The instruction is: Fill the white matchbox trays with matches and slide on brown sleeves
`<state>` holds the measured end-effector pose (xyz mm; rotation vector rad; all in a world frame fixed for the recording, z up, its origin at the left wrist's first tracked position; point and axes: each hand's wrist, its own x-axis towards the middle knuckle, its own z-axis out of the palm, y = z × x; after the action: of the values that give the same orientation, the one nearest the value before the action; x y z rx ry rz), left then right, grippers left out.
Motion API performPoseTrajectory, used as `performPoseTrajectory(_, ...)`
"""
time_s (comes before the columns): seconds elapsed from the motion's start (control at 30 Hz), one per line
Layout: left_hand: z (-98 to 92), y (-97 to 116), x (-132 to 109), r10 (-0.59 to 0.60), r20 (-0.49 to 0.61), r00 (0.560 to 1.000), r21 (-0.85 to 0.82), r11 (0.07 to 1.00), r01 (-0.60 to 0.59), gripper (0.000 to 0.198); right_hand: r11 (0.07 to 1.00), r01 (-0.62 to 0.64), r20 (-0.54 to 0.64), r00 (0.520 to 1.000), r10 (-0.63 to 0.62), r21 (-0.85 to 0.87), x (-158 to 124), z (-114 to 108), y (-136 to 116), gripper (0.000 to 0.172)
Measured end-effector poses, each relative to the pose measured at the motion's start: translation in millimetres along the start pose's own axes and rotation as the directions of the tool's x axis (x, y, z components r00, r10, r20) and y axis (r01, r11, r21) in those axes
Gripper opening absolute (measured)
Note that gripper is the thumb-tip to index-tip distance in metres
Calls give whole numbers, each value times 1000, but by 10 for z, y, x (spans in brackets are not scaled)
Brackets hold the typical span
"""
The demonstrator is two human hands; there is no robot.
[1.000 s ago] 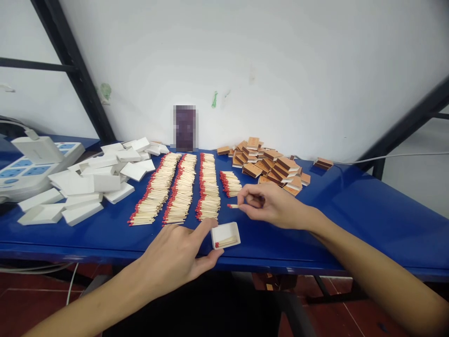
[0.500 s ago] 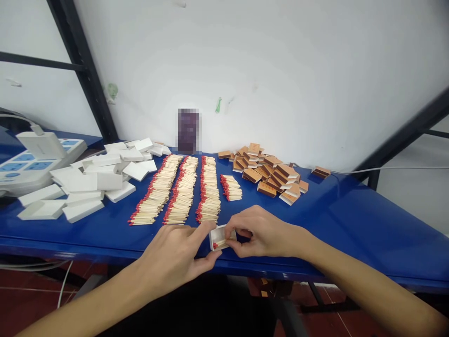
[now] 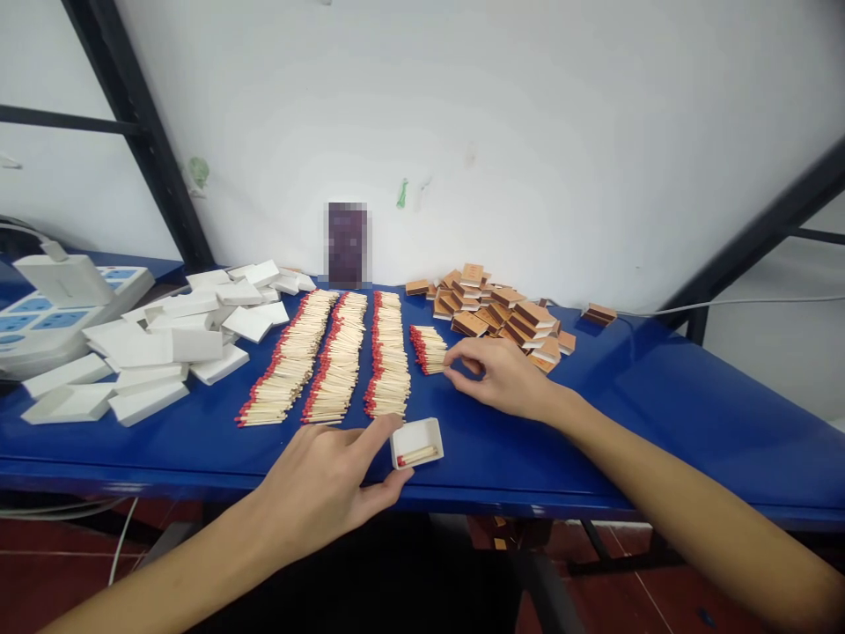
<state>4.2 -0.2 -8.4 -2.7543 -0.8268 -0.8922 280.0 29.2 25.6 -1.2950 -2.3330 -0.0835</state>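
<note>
On the near edge of the blue, smooth-topped bench [image 3: 666,414], the person's left hand [image 3: 334,471] grips a small, open white cardboard tray [image 3: 421,434] by its left end, thumb below and forefinger above. The tray's open side is tilted up; whether it rests on the bench or hangs just above, I can't tell. A few red-tipped wooden matches [image 3: 421,455] lie along its near wall, heads to the left, with bare white floor beyond them.

The right hand [image 3: 505,377] is farther off, thumb and forefinger curled in at the near right corner of a short stack of red-headed matches [image 3: 428,349]. From here I can't say whether a match is pinched between those fingertips.

To the left run three long rows of the same matches [image 3: 338,357], then a heap of white cardboard trays [image 3: 188,346]; to the far right sits a jumble of brown matchbox sleeves [image 3: 470,324].

I'd judge the step to be picking matches from the short stack for the tray. The next move seems to call for a light pinch on the bare ends, without dragging neighbours askew, and a steady left hand.
</note>
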Motion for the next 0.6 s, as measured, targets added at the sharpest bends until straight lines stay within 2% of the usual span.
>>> performPoseTrajectory(0.23,-12,14,-4,-4,47,999,26,1000,3,31,996,-70,117,990,75,-48,54,55,61,13)
performPoseTrajectory(0.6,-10,10,-25,-9,62,998,21,1000,7,31,995,-102,128,987,101,2,56,49,51,12)
